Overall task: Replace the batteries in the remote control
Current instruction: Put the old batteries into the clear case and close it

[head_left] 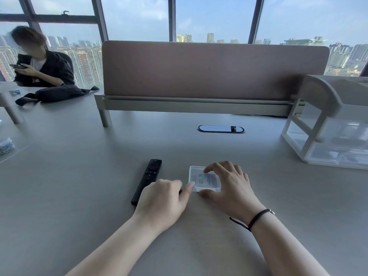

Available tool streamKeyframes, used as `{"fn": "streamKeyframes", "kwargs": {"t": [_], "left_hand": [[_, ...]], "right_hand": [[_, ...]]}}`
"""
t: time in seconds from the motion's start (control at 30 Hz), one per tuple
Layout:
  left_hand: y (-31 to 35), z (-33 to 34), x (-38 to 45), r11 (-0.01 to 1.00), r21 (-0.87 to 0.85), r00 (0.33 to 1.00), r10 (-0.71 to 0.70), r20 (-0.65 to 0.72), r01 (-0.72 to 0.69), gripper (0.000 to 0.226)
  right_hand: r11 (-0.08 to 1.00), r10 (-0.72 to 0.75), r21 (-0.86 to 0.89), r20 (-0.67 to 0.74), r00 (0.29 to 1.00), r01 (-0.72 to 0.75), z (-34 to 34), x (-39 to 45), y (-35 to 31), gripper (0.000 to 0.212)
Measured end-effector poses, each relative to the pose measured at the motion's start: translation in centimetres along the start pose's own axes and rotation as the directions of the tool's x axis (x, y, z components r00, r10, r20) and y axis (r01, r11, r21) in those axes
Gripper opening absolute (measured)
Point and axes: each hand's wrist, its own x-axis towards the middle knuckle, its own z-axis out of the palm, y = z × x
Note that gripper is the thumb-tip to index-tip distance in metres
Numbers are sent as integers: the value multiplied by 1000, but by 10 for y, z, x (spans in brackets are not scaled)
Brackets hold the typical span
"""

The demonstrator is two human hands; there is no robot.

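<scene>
Head view: small clear plastic box [205,179], flat and rectangular, on the smooth grey desk [79,196]; contents blurred, can't tell. Right hand [231,186] fingers spread, touching its top and near edge. Left hand [161,202] loosely curled, thumb at the box's near-left corner. Slim black remote [147,181] flat just left, buttons up.
</scene>
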Motion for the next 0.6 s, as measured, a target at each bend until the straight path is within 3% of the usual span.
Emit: {"fn": "streamKeyframes", "kwargs": {"t": [0.1,0.27,0.37,0.47,0.6], "left_hand": [[-7,-4,2,975,-218,991,-72,-114,46,53],[-7,0,-2,982,-170,990,-103,-94,86,23],[-7,-2,-2,981,-164,995,-100,-3,99,51],[-4,-5,-4,998,-53,995,-33,92,38,57],[-4,-5,-3,996,-26,987,-77,142,81,69]], "right_hand": [[998,-49,44,5,999,48,1,1,-1,51],[988,-107,118,31,994,103,0,-2,-5,47],[983,-125,135,15,992,122,-2,-2,-6,46],[983,-130,131,17,991,126,-5,-1,-6,48],[982,-147,124,33,989,142,-10,0,-5,47]]}}
